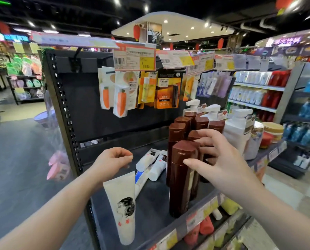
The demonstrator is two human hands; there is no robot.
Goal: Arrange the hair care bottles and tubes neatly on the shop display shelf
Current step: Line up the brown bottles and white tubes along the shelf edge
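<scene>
This is a shop, a large self-service store with open aisles. A dark metal display shelf (150, 204) carries rows of identical brown bottles (181, 177), white pump bottles (237, 127) and white tubes (150, 159). Its front edge has a strip of shelf-edge labels (201, 215). Above, price tags (134, 57) with barcodes and yellow price fields hang from a rail, one reading 13.90. Below them, carded packs with carrot pictures (121, 98) hang on hooks. To the right, another shelving unit (258, 91) is stocked with ranks of red, white and blue bottles. More stocked racks (27, 87) stand across the grey aisle floor (15, 150), and red lanterns (136, 31) hang under ceiling spotlights.
</scene>
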